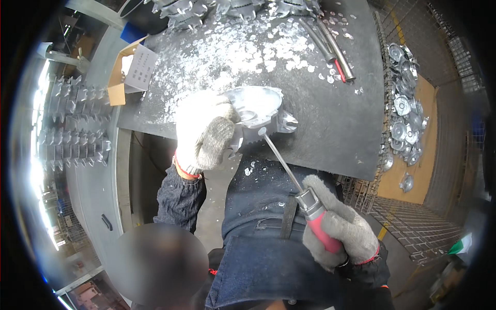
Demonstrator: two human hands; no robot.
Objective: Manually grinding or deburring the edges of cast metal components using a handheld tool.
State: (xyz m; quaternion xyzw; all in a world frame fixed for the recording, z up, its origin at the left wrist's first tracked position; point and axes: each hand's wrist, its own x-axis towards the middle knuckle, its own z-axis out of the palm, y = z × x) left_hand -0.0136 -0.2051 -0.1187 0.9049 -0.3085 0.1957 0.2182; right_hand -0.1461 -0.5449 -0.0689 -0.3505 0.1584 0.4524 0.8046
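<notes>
Gloved in grey-white knit, my left hand (pixel 209 132) grips the left side of a shiny cast-metal part (pixel 256 106) over the table's near edge. The part has a round dished body and a forked lug on its right. My right hand (pixel 338 227), also gloved, is wrapped round the red grip of a hand tool (pixel 281 161) with a metal collar and a long thin shaft. The shaft points up and left, and its small rounded tip lies at the lower rim of the casting. Whether the tip touches the metal I cannot tell.
Small bright metal chips (pixel 232 51) cover much of the dark tabletop (pixel 336 129). More castings (pixel 237 8) stand at its far edge, near metal-tube tools (pixel 333 51). An open cardboard box (pixel 137 70) sits at left. A wire cage (pixel 385 103) with castings (pixel 403 106) stands at right.
</notes>
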